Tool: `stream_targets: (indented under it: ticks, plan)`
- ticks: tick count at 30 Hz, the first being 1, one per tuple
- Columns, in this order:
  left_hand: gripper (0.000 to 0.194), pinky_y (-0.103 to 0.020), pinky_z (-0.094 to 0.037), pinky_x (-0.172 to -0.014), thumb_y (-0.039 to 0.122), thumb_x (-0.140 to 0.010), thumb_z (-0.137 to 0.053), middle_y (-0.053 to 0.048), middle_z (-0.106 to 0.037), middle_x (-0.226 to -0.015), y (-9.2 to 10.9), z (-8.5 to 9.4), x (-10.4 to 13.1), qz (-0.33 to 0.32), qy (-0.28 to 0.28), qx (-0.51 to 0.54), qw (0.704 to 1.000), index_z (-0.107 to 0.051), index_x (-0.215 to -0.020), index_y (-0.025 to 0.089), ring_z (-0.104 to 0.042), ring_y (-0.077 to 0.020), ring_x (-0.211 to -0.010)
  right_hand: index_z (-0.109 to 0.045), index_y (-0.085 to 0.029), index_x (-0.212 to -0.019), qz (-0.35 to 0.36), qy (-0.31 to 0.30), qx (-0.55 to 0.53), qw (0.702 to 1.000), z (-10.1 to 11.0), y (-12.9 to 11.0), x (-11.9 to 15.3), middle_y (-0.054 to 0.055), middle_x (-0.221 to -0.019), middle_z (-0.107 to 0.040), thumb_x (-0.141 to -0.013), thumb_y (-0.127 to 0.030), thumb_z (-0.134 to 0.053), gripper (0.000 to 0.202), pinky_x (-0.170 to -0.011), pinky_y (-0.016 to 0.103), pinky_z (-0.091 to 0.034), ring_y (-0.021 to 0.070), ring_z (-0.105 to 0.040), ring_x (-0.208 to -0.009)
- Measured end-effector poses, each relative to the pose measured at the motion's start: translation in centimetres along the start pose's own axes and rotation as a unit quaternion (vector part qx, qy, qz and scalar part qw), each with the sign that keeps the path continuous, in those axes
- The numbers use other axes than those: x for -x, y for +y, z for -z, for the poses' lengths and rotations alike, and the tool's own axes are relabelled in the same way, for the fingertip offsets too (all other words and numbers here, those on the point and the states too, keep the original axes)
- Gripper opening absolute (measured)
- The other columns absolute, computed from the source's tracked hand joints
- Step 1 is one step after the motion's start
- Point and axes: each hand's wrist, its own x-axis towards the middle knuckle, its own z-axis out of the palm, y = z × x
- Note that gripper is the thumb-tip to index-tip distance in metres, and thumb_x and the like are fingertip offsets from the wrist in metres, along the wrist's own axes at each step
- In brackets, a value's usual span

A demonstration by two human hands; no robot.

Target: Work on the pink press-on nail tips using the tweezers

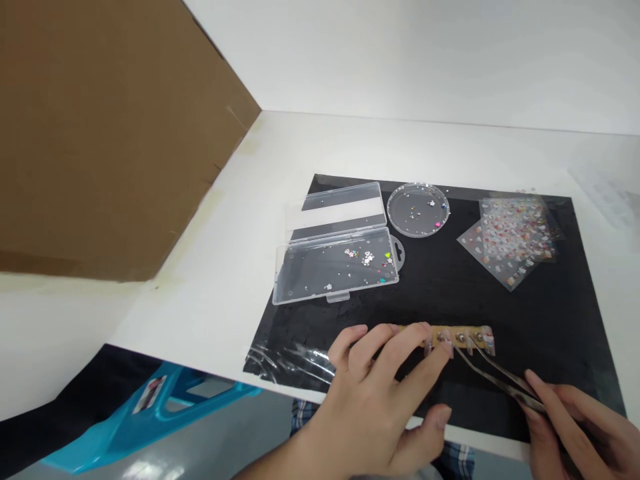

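Note:
My left hand rests on a black mat, its fingertips pressing on a wooden strip that carries several small nail tips. My right hand pinches metal tweezers, whose points reach the right end of the strip. An open clear plastic box with small decorations lies further back. To its right stands a round clear dish with a few coloured gems. Sticker sheets lie at the right of the mat.
The mat lies on a white table near its front edge. A large brown cardboard panel stands at the left. A blue plastic stool sits below the table edge. Crinkled clear film lies at the mat's front left corner.

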Motion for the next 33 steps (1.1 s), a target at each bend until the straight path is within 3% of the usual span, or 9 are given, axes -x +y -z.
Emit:
stream_targets:
  ticks: [4, 7, 14, 24, 33]
  plan:
    - [0.046, -0.046, -0.036, -0.098, 0.039, -0.118, -0.035, -0.006, -0.076, -0.119, -0.1, 0.1, -0.1, -0.001, -0.005, -0.001, 1.000, -0.080, -0.121, 0.026, -0.056, -0.0250, -0.111, -0.065, -0.041, -0.154, 0.029, -0.034, 0.014, 0.999, 0.4, 1.7, 0.2, 0.002, -0.111, -0.081, -0.093, -0.021, -0.081, 0.065, -0.089, 0.028, -0.065, 0.0193, -0.079, -0.093]
    - [0.046, -0.046, -0.037, -0.096, 0.038, -0.118, -0.036, -0.006, -0.075, -0.121, -0.2, 0.2, -0.1, -0.002, -0.009, 0.004, 1.000, -0.080, -0.123, 0.026, -0.056, -0.0252, -0.111, -0.064, -0.041, -0.155, 0.066, -0.033, 0.008, 0.997, 0.4, 1.8, 0.3, 0.002, -0.115, -0.081, -0.092, -0.019, -0.081, 0.069, -0.088, 0.025, -0.064, 0.0180, -0.079, -0.093]
    - [0.040, -0.046, -0.037, -0.097, 0.038, -0.115, -0.043, -0.008, -0.074, -0.123, -0.4, 0.2, 0.0, -0.004, -0.018, 0.015, 1.000, -0.079, -0.125, 0.025, -0.055, -0.0262, -0.113, -0.063, -0.038, -0.156, 0.026, -0.018, -0.008, 0.999, 0.3, 0.9, 0.2, 0.002, -0.114, -0.081, -0.092, -0.016, -0.082, 0.071, -0.086, 0.024, -0.064, 0.0164, -0.078, -0.091]
    - [0.042, -0.046, -0.034, -0.095, 0.037, -0.117, -0.039, -0.010, -0.068, -0.130, -0.5, -0.2, 0.2, 0.009, -0.008, 0.052, 0.999, -0.077, -0.127, 0.023, -0.056, -0.0260, -0.113, -0.074, -0.042, -0.142, 0.038, -0.018, -0.035, 0.999, 0.5, 1.3, 0.0, 0.000, -0.117, -0.082, -0.093, -0.019, -0.083, 0.055, -0.086, 0.027, -0.066, 0.0183, -0.079, -0.096]
    - [0.042, -0.046, -0.033, -0.096, 0.034, -0.118, -0.037, -0.010, -0.065, -0.130, -0.5, 0.2, 0.1, 0.011, 0.009, 0.066, 0.998, -0.076, -0.124, 0.021, -0.056, -0.0241, -0.112, -0.081, -0.041, -0.129, -0.011, -0.016, -0.055, 0.998, 0.4, 0.6, -0.2, 0.000, -0.111, -0.083, -0.095, -0.026, -0.081, 0.037, -0.081, 0.028, -0.067, 0.0178, -0.080, -0.089]
